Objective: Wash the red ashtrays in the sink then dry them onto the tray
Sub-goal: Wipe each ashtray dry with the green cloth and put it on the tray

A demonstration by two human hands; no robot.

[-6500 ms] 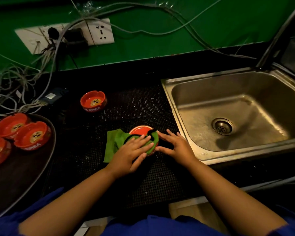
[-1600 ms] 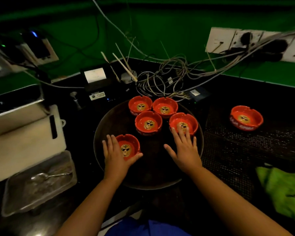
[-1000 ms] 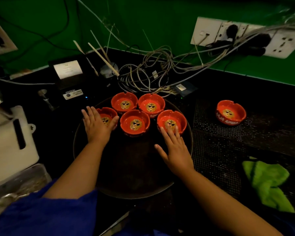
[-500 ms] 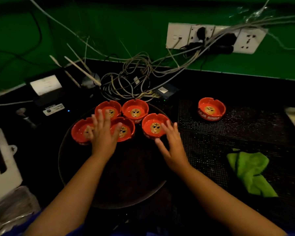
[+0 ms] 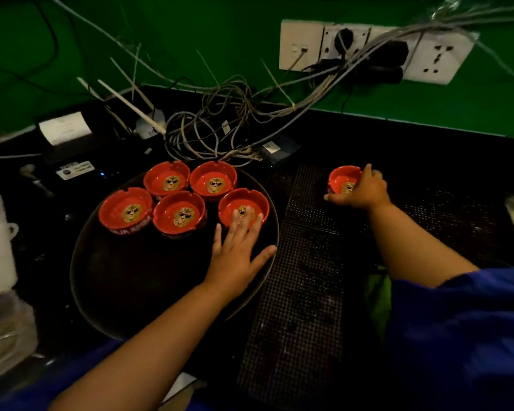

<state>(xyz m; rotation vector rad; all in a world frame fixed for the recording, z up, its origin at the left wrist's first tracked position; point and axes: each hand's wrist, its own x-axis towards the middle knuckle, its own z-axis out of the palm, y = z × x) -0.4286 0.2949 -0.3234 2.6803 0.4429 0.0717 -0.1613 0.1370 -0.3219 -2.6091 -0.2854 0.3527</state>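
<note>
Six red ashtrays [image 5: 178, 213] and one round tray [image 5: 125, 280] are in view. Five stand on the tray. The left hand [image 5: 235, 256] lies flat and released, fingertips over the nearest ashtray [image 5: 229, 204]; four are beyond it, to its left. The right hand [image 5: 364, 188] grasps the sixth ashtray [image 5: 340, 179], under its fingers on the table [image 5: 428, 137].

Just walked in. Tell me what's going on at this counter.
A person is sorting red ashtrays. Five ashtrays sit clustered at the back of the round dark tray. The left hand lies flat with straight fingers, its tips over the rightmost ashtray there. The right hand reaches across to the lone ashtray on the black mat, fingers curled over its rim. A green cloth shows beside that arm.
</note>
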